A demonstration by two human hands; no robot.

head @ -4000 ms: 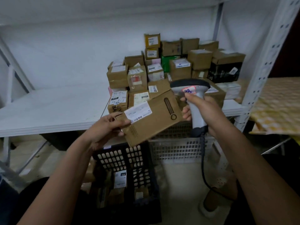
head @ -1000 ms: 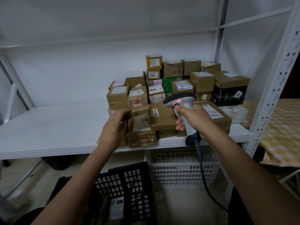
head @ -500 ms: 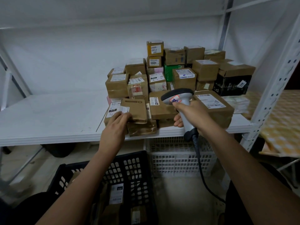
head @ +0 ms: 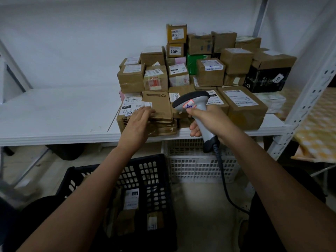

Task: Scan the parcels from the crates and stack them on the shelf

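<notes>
Parcel [head: 157, 106] lies atop the stack, under left hand [head: 137, 122] fingertips.

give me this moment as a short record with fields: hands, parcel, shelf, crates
left hand: left hand rests with straight fingers on the flat brown parcel
right hand: right hand grips the barcode scanner, its cable hanging down
parcel: lies on top of a low stack at the shelf's front edge
shelf: white shelf with many boxes piled to the right
crates: black crate with parcels inside; white crate under the shelf
</notes>
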